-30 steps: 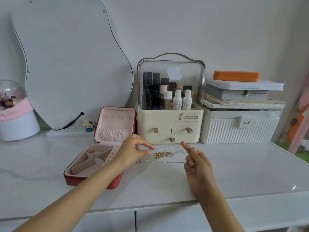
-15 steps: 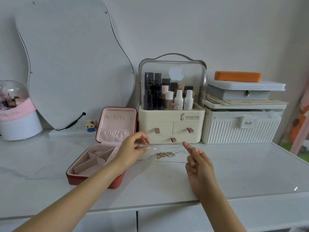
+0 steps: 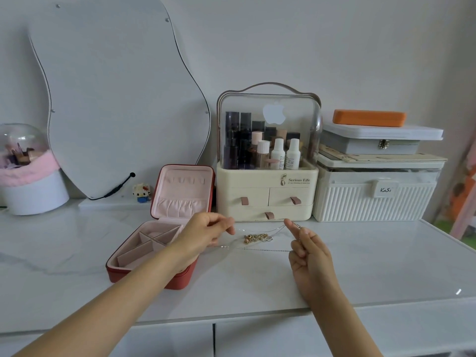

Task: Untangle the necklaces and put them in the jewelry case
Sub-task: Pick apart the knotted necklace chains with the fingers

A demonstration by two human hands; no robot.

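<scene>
View: I am wearing the single wide-angle camera on my head.
Facing: it is looking forward and down, the wall filling the upper frame.
Nearness: my forearms are entering close from the bottom edge.
Shared: nothing.

A home dressing table. A wavy mirror (image 3: 113, 94) leans on the wall at the back-left of the white marble-look tabletop (image 3: 360, 258). At the back edge stand a cosmetics organiser (image 3: 268, 155) with bottles and stacked storage boxes (image 3: 376, 181).
</scene>
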